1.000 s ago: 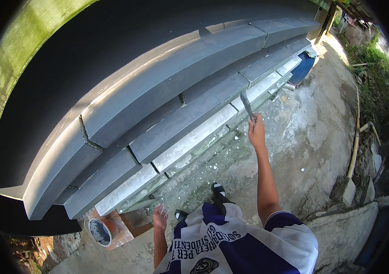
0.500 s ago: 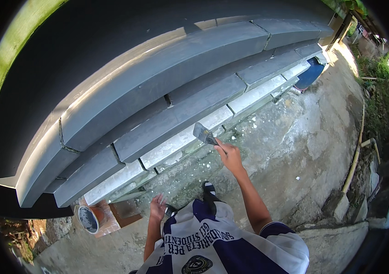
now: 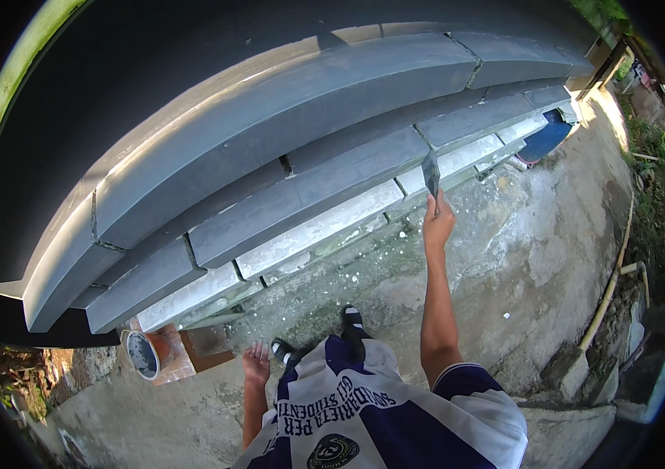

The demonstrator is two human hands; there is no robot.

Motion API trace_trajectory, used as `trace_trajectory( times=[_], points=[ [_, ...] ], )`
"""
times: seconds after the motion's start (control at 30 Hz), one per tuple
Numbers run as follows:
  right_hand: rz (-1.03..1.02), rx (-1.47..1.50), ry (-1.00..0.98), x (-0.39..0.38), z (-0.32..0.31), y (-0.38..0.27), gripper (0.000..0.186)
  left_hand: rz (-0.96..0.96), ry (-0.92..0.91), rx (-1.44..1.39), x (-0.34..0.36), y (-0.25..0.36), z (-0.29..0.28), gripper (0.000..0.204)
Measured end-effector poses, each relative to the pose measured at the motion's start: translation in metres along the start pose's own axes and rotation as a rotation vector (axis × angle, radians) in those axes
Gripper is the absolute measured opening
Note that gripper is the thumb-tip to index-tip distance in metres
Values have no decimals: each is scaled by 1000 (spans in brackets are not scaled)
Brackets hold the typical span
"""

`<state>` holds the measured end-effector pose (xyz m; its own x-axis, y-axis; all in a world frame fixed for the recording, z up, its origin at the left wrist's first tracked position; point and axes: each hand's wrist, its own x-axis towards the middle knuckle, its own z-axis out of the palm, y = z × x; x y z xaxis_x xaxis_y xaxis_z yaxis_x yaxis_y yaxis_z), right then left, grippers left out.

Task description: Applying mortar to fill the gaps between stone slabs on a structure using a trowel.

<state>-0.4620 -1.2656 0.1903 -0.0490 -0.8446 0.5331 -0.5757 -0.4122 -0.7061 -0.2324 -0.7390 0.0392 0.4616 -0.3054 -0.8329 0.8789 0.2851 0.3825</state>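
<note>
Though two hands (image 3: 256, 363) (image 3: 439, 225), one scraper (image 3: 431, 173).

The stained grey concrete ground (image 3: 496, 273) (flecked with white bits (image 3: 402, 234)) bears 2 dark sandals (image 3: 353, 318), a brown sheet (image 3: 178, 369) and an orange bucket (image 3: 164, 349).

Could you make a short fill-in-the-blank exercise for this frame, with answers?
1. The right hand grips the flat-bladed tool by its ____.
2. The left hand holds ____.
3. The bucket stands nearer the ____ hand.
4. The large container past the stepped ledges is coloured ____.

Missing words: handle; nothing; left; blue.
</note>
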Motion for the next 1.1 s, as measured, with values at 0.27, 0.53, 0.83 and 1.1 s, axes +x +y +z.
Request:
trace_trajectory(
  times=[0.27, 0.53, 0.83, 1.1],
  points=[
    [-340, 1, -420, -74, -30, -52, 32, -36, 15, 85, -7, -8, -3, 45],
    [-144, -129, 25, -4, -6, -15, 29, -1, -47, 188, 5, 14, 3, 44],
    [-331, 25, -471, -122, -25, -50, 29, 60, -27, 79, 7, 9, -10, 51],
    [626, 878, -498, -150, -25, -28, 22, 217, 102, -102, 1, 10, -37, 45]
  ],
)
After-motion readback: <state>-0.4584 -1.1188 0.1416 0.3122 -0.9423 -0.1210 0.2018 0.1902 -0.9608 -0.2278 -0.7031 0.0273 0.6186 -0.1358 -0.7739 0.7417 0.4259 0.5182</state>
